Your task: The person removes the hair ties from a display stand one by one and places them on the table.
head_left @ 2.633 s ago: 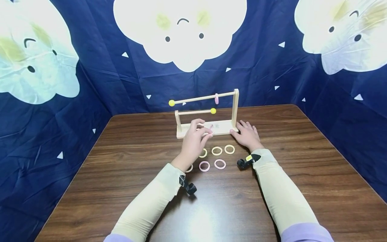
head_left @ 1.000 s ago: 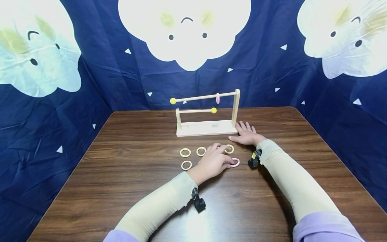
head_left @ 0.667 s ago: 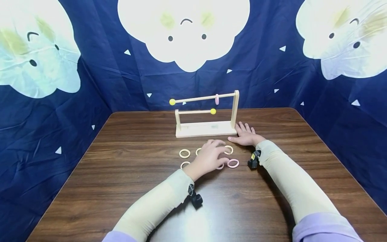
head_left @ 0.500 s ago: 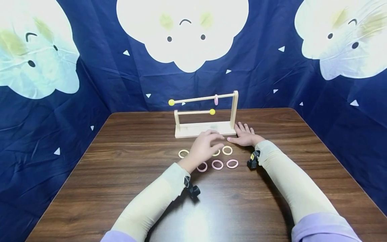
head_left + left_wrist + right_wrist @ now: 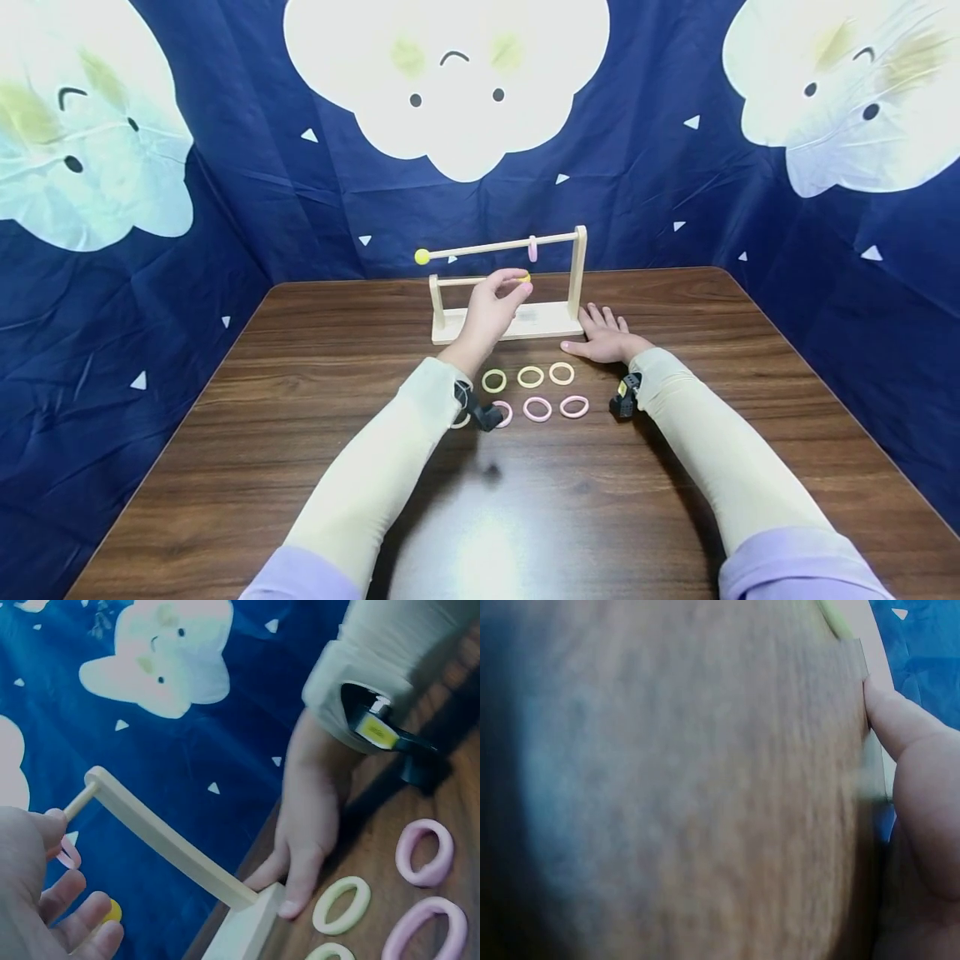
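A pale wooden stand [image 5: 577, 271] stands at the back of the table, with two rods, each tipped by a yellow ball [image 5: 422, 257]. One pink ring [image 5: 532, 248] hangs on the upper rod. My left hand [image 5: 487, 317] is raised in front of the lower rod, just below that ring, thumb and index finger apart. It hides part of the lower rod and its ball. No ring shows in its grasp in the left wrist view. My right hand [image 5: 606, 340] lies with fingers spread on the table, its thumb [image 5: 292, 904] at the corner of the stand's base.
Yellow rings [image 5: 530, 387] lie in a row before the stand, with pink rings [image 5: 537, 420] in a second row nearer me. A paler ring at that row's left end is partly covered by my left wrist. A blue cloth with clouds hangs behind the table [image 5: 675, 292].
My left hand carried a pink ring from the stand to the pink row's right end and let it go. Since then it has risen back to the rods. My right hand stays by the base.
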Motion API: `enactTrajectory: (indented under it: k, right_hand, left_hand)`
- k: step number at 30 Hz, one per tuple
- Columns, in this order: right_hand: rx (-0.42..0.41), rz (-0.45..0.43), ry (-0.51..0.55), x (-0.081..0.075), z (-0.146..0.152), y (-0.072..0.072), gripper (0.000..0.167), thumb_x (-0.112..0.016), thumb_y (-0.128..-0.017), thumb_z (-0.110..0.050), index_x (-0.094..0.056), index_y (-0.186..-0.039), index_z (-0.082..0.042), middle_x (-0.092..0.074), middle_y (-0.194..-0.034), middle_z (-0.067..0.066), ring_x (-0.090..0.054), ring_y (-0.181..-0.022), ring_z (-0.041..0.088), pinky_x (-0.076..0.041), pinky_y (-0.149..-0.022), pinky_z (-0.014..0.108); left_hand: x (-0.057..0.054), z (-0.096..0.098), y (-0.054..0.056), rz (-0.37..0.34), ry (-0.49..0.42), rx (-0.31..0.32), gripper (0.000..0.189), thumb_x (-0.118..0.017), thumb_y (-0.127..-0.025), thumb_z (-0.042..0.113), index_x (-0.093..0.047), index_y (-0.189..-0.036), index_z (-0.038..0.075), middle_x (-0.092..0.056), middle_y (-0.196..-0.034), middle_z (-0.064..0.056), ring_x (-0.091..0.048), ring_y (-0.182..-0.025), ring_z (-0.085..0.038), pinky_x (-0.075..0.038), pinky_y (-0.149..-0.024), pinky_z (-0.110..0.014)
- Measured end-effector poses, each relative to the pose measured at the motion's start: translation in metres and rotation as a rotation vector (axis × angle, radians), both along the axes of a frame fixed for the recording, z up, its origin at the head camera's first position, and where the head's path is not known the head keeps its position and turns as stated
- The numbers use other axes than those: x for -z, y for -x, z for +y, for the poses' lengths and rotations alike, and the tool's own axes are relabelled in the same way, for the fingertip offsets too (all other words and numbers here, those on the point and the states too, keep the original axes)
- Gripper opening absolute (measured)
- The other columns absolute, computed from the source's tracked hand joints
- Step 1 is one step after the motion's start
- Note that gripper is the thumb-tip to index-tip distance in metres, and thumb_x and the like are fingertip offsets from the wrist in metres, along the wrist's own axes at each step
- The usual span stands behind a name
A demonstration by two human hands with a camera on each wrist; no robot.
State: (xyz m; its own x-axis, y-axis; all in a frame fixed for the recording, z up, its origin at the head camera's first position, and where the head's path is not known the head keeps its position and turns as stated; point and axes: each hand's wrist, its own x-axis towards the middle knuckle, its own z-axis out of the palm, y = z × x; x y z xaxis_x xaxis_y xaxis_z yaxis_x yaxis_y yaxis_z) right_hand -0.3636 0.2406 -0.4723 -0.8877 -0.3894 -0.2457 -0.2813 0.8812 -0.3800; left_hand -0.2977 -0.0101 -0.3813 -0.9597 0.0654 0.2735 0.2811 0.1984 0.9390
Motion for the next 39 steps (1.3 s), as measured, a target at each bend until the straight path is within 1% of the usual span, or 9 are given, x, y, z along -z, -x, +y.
enactTrajectory:
  k: [3,5,8,14,18,24,30,37,39]
  right_hand:
    - [-0.002,-0.004,0.011,0.000,0.000,0.000,0.107,-0.044,-0.095,-0.071,0.002,-0.161,-0.001,0.010,-0.166,0.026,0.016,-0.150,0.048,0.009,-0.115,0.067]
    - [-0.002,-0.001,0.009,0.000,0.000,0.000,0.107,-0.043,-0.094,-0.072,0.001,-0.161,-0.001,0.010,-0.166,0.026,0.016,-0.150,0.048,0.009,-0.115,0.068]
    - [0.000,0.001,0.006,-0.001,-0.001,-0.002,0.109,-0.042,-0.093,-0.075,0.001,-0.161,-0.002,0.009,-0.166,0.025,0.015,-0.151,0.047,0.008,-0.116,0.066]
    - [0.004,-0.007,0.005,-0.007,-0.003,-0.008,0.108,-0.043,-0.094,-0.074,0.002,-0.161,-0.003,0.009,-0.166,0.026,0.015,-0.151,0.047,0.008,-0.117,0.065]
    - [0.006,-0.007,0.010,-0.007,-0.003,-0.008,0.108,-0.042,-0.093,-0.075,0.002,-0.161,-0.003,0.009,-0.166,0.026,0.015,-0.150,0.048,0.009,-0.117,0.065]
    - [0.005,0.012,0.004,-0.001,-0.002,-0.003,0.107,-0.042,-0.094,-0.073,0.002,-0.161,-0.002,0.010,-0.166,0.026,0.015,-0.150,0.048,0.009,-0.116,0.066]
    - [0.011,0.021,0.006,0.005,-0.002,0.002,0.107,-0.042,-0.094,-0.074,0.002,-0.161,-0.004,0.009,-0.167,0.024,0.015,-0.151,0.046,0.009,-0.116,0.066]
    - [0.018,0.019,0.010,0.005,-0.001,0.002,0.106,-0.043,-0.094,-0.073,0.001,-0.162,-0.004,0.008,-0.167,0.024,0.015,-0.151,0.046,0.008,-0.117,0.065]
    - [0.018,0.020,0.005,0.006,-0.001,0.002,0.106,-0.043,-0.094,-0.072,0.001,-0.162,-0.004,0.008,-0.167,0.024,0.015,-0.151,0.046,0.008,-0.117,0.065]
  left_hand:
    - [-0.003,0.003,0.006,-0.088,-0.109,0.010,0.033,-0.066,-0.100,0.020,-0.064,-0.131,0.009,-0.069,-0.116,-0.013,-0.069,-0.100,-0.030,-0.058,-0.085,-0.047]
    - [-0.003,0.004,0.011,-0.136,-0.161,0.011,0.036,-0.066,-0.100,0.022,-0.063,-0.134,0.010,-0.068,-0.115,-0.012,-0.070,-0.096,-0.026,-0.057,-0.088,-0.053]
    - [-0.002,0.006,0.017,-0.193,-0.230,0.016,0.038,-0.065,-0.101,0.022,-0.061,-0.137,0.013,-0.067,-0.114,-0.011,-0.071,-0.091,-0.023,-0.057,-0.088,-0.053]
    - [0.000,0.011,0.029,-0.256,-0.310,0.044,0.037,-0.063,-0.102,0.021,-0.059,-0.138,0.017,-0.069,-0.114,-0.011,-0.073,-0.097,-0.033,-0.060,-0.084,-0.046]
    - [0.000,0.016,0.035,-0.279,-0.330,0.050,0.037,-0.062,-0.102,0.020,-0.058,-0.139,0.018,-0.069,-0.113,-0.011,-0.072,-0.099,-0.036,-0.059,-0.083,-0.047]
    - [-0.001,0.024,0.039,-0.287,-0.334,0.059,0.043,-0.062,-0.102,0.017,-0.053,-0.144,0.016,-0.069,-0.115,-0.012,-0.073,-0.093,-0.030,-0.061,-0.079,-0.044]
    - [-0.004,0.027,0.040,-0.239,-0.311,0.071,0.039,-0.060,-0.103,0.013,-0.055,-0.141,0.010,-0.067,-0.122,-0.015,-0.073,-0.082,-0.019,-0.062,-0.073,-0.037]
    - [-0.005,0.024,0.040,-0.189,-0.309,0.026,0.030,-0.057,-0.104,0.011,-0.062,-0.132,0.005,-0.070,-0.120,-0.010,-0.073,-0.093,-0.031,-0.062,-0.067,-0.036]
    - [-0.006,0.022,0.040,-0.178,-0.319,0.010,0.028,-0.057,-0.104,0.011,-0.064,-0.130,0.004,-0.071,-0.118,-0.009,-0.074,-0.090,-0.030,-0.062,-0.067,-0.039]
